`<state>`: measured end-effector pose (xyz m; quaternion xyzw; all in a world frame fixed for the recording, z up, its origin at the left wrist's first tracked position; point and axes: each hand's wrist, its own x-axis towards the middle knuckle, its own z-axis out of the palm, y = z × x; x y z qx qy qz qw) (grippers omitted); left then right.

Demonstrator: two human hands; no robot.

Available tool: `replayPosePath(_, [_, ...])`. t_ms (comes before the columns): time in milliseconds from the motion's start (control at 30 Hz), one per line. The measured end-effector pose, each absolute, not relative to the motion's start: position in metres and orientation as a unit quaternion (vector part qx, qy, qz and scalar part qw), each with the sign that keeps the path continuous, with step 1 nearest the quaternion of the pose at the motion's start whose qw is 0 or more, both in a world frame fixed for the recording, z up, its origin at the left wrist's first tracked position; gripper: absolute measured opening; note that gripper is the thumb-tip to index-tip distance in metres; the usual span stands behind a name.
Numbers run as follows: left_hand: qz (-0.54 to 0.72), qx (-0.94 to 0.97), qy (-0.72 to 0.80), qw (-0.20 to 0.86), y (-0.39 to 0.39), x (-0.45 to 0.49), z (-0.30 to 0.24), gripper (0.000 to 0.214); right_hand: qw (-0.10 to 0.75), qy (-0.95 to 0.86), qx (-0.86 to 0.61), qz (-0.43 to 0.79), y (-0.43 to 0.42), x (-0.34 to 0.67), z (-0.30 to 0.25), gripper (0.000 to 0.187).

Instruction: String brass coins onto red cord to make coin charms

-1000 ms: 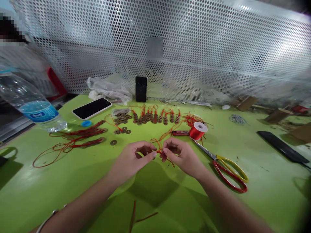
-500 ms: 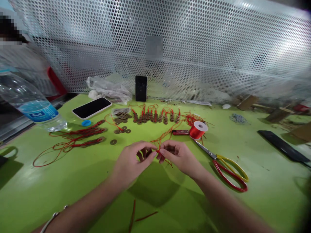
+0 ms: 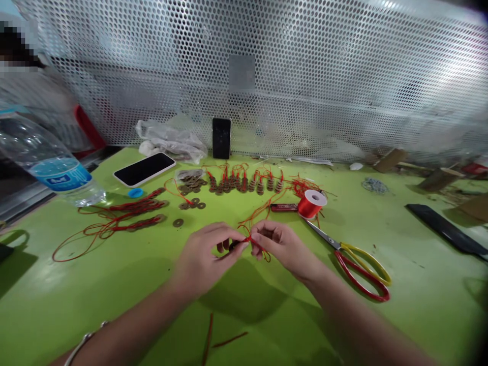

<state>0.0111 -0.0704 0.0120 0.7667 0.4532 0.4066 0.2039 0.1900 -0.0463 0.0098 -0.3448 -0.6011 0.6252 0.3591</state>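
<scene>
My left hand (image 3: 206,254) and my right hand (image 3: 284,246) meet over the middle of the green table (image 3: 114,284). Both pinch a thin red cord (image 3: 251,240) between thumb and fingertips. A dark small piece, perhaps a coin, shows at the left fingertips. The cord's loose ends trail up toward a red thread spool (image 3: 311,203). Behind the hands lie loose bronze coins (image 3: 190,193) and a row of coin stacks tied with red cord (image 3: 244,183).
Scissors with red and yellow handles (image 3: 354,262) lie right of my right hand. Long red cord strings with coins (image 3: 122,216) lie at left. A water bottle (image 3: 49,165), a flat phone (image 3: 144,169), an upright phone (image 3: 221,138) and a plastic bag (image 3: 171,140) stand near the perforated metal wall.
The hands have drawn slightly closer to me and the fingertips have shifted along the red cord; a dark piece now shows at the left fingertips. Nothing else moved.
</scene>
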Motion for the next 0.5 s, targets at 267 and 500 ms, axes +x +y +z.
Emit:
replayPosePath(267, [0.374,0.638,0.506,0.445,-0.061,0.008,0.014,0.029,0.353,-0.624,-0.367,0.592,-0.038,0.199,0.014,0.024])
replayPosePath(500, [0.358,0.609,0.481,0.519,-0.055,0.006,0.008,0.034,0.338,-0.632,-0.343,0.607,-0.035,0.207,0.013,0.021])
